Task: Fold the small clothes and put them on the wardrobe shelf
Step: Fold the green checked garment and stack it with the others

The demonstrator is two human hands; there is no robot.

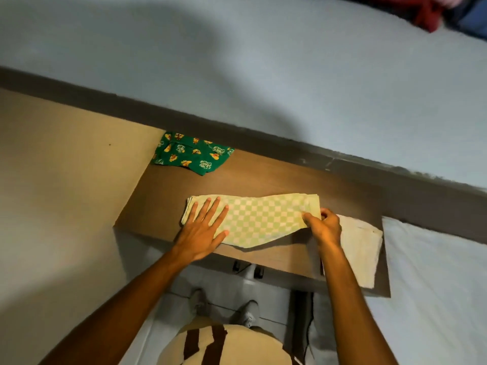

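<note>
On the brown wooden table (263,177) in front of me lay the pale green checked garment (261,219), stretched out lengthwise and already narrowed into a long strip, so I judged its first fold made and the cross folds not yet done. My left hand (203,227) lay flat on its left end, fingers straight and spread, pressing the cloth to the wood. My right hand (322,227) pinched the right end between thumb and curled fingers, at the hemmed edge. The front edge of the cloth hung a little over the table's near edge.

At the far left corner sat a green printed garment (191,155), lying compact though a bit rumpled; it looked folded, but I could not be sure. Just beside my right hand a whitish cloth (359,248) lay flat at the table's right end, and I could not tell whether it was finished. Far off at the top right, a blurred heap of red and blue clothes (434,14) suggested more to do. No wardrobe shelf showed, so by my reckoning all the putting away was left.
</note>
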